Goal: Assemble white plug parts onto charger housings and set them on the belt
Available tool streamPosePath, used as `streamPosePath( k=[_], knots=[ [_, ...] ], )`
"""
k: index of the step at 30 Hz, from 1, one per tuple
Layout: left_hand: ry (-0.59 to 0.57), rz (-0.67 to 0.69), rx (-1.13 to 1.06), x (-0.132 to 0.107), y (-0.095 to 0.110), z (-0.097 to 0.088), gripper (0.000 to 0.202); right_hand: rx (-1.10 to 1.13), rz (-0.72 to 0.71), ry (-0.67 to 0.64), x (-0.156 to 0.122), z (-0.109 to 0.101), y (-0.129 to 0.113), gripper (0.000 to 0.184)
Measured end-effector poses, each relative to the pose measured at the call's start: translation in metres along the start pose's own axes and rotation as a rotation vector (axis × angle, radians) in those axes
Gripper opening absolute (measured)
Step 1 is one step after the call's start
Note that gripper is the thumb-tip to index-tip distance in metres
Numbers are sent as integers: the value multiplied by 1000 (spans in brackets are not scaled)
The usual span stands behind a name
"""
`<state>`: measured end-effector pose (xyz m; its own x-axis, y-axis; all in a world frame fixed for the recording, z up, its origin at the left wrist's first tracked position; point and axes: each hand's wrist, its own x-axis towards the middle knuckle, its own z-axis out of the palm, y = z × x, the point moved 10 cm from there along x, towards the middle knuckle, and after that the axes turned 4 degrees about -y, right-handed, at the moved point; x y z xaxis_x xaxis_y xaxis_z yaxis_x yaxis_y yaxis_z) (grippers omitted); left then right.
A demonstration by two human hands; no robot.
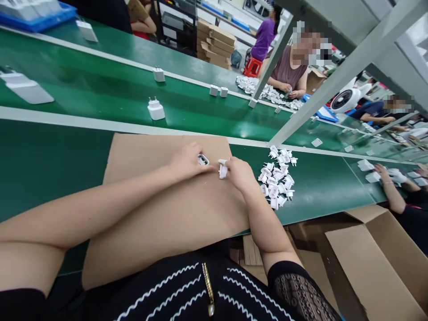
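Note:
My left hand (pixel 189 161) is closed around a white charger housing (pixel 203 159), whose open end faces right and shows a circuit board inside. A short gap away, my right hand (pixel 240 173) pinches a white plug cover (pixel 222 169) between thumb and fingers. Both hands are above a sheet of brown cardboard (pixel 160 223) laid on the green bench. Just right of my right hand lies a loose heap of white plug covers (pixel 276 178), several with their pins showing.
Beyond a white rail runs a green conveyor belt (pixel 113 96) with white chargers (pixel 156 109) standing on it. A slanting metal post (pixel 301 107) rises behind the heap. At lower right is an open cardboard box (pixel 371 258); a co-worker's hand (pixel 383 171) works farther right.

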<state>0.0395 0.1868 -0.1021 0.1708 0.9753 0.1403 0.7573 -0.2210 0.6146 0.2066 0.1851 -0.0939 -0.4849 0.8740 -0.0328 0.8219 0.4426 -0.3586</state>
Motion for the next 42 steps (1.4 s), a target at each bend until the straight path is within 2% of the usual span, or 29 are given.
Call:
streamPosePath(
  k=[1, 3, 5, 7, 8, 10, 11, 13, 15, 17, 19, 21, 24, 28, 32, 36, 42],
  knots=[
    [-20, -57, -3, -10, -2, 5, 62, -23, 0, -5, -1, 1, -4, 41],
    [-40, -136, -18, -26, -8, 7, 73, 73, 10, -24, -2, 3, -6, 50],
    [-50, -129, -84, -36, -13, 5, 90, 218, 48, -48, -1, 4, -1, 52],
    [-83, -58, -208, -42, -17, 6, 99, 252, 65, -37, 0, 0, 3, 50],
    [-112, -23, -275, -44, -18, 8, 94, 205, 53, -11, 0, -4, 2, 48],
    [-168, 12, -377, -47, -23, 16, 69, 49, 4, 38, -1, -9, -3, 43],
    [-172, 13, -401, -48, -27, 19, 58, -22, -15, 42, -1, -8, -7, 40],
    [-137, 13, -414, -48, -31, 20, 47, -72, -7, 11, 1, -1, -8, 36],
    [-104, 33, -415, -48, -29, 20, 46, 16, 51, -17, 3, 6, -5, 34],
    [-113, 51, -428, -48, -26, 20, 44, 143, 81, 48, 3, 3, -6, 30],
    [-139, 41, -454, -49, -24, 21, 41, 216, 4, 173, 0, -8, -22, 31],
    [-153, 9, -485, -49, -24, 20, 40, 204, -143, 243, -5, -14, -48, 41],
    [-156, -19, -527, -49, -25, 18, 38, 131, -275, 193, -10, -3, -75, 49],
    [-146, 14, -547, -48, -23, 16, 35, 74, -291, 157, -7, 8, -79, 51],
    [-125, 17, -531, -47, -25, 16, 34, 29, -337, 190, -8, 7, -80, 51],
    [-124, 24, -526, -47, -26, 18, 34, -23, -338, 158, -9, 11, -84, 44],
    [-113, -10, -529, -47, -29, 19, 35, -141, -251, 64, 0, 17, -90, 41]
  ],
)
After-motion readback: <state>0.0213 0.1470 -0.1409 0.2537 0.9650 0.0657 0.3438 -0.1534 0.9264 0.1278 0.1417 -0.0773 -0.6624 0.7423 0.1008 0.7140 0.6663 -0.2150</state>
